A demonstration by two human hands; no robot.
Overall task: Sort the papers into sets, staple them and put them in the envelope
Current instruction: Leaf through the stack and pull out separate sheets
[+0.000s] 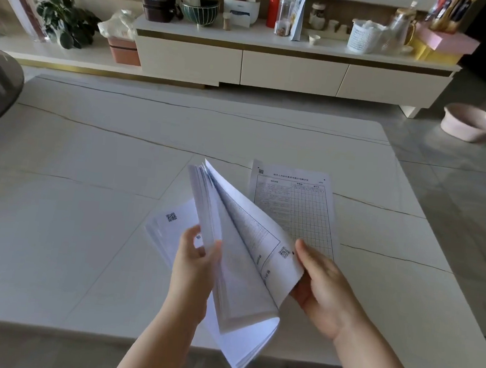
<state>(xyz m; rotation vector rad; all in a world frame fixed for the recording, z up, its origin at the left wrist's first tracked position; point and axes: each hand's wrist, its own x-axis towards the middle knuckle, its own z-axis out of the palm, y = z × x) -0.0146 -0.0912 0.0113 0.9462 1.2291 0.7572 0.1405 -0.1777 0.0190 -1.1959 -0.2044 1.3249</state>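
Sorting stage. Left hand (pixel 195 265) grips a thick stack of papers (pixel 218 240) upright above the counter (pixel 86 198), fingers curled round its edge. Right hand (pixel 324 286) pinches the front sheet (pixel 261 254), peeling it away. Best to slide the thumb so one sheet alone lifts, then check its heading before laying it down. Printed form (pixel 302 207) lies flat just beyond; another pile (pixel 169 224) lies left. Thin, limp white paper; glossy stone-look counter. No stapler or envelope seen.

Paper stack (pixel 237 260) thin, matt white, printed; worktop (pixel 86 198) smooth pale marble-look slab, faint sheen; floor (pixel 458 181) glossy grey tile
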